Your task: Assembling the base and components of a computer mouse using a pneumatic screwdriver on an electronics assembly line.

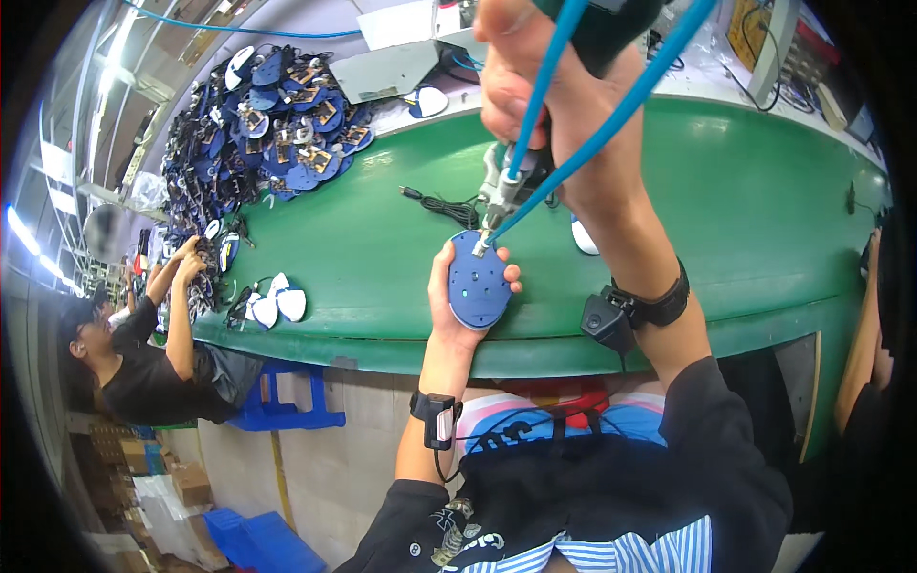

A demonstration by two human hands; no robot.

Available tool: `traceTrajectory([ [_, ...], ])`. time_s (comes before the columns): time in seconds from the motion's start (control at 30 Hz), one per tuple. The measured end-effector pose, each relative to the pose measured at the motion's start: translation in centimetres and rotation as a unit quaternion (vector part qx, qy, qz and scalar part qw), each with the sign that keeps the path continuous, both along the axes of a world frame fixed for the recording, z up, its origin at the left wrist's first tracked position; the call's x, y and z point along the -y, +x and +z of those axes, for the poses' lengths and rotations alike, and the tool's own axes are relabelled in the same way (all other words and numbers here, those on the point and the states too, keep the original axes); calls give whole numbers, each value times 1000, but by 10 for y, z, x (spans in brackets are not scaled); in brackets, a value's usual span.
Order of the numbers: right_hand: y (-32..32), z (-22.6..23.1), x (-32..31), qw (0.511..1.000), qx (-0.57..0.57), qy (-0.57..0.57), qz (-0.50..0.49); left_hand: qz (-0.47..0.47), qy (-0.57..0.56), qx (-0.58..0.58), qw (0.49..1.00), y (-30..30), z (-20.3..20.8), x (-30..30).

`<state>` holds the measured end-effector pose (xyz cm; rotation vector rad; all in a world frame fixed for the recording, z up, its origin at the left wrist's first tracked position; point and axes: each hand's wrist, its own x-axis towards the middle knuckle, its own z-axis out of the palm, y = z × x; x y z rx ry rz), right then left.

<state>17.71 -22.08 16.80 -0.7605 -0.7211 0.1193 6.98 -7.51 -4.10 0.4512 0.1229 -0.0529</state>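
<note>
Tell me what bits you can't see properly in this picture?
Head view only:
- Powered screwdriver: its top is cut off by the upper edge; the right hand wraps the body.
- Blue oval part: its underside is hidden by the left hand.
- Pile of blue parts: too small for details.

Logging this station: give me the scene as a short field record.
left hand: cups a blue oval shell from below
right hand: grips a powered driver, tip on the shell's upper edge
hoses: two blue lines run up past the right hand
surface: green bench
far left: heap of blue parts
co-worker: seated at left
</note>
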Motion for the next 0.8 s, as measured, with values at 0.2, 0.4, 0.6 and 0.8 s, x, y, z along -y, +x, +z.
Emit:
traceTrajectory([
  [0.2,11,-11,-6,998,31,-9,54,-15,-4,15,1000,3,-1,1],
  [0.4,-3,-10,-18,990,79,-51,-109,-14,-15,9,1000,1,1,-3],
  [0.6,25,-23,-20,990,120,42,55,-16,-11,7,1000,1,1,-1],
  [0.8,-3,-12,-25,993,68,-52,-82,-21,-11,21,999,-2,0,-3],
])
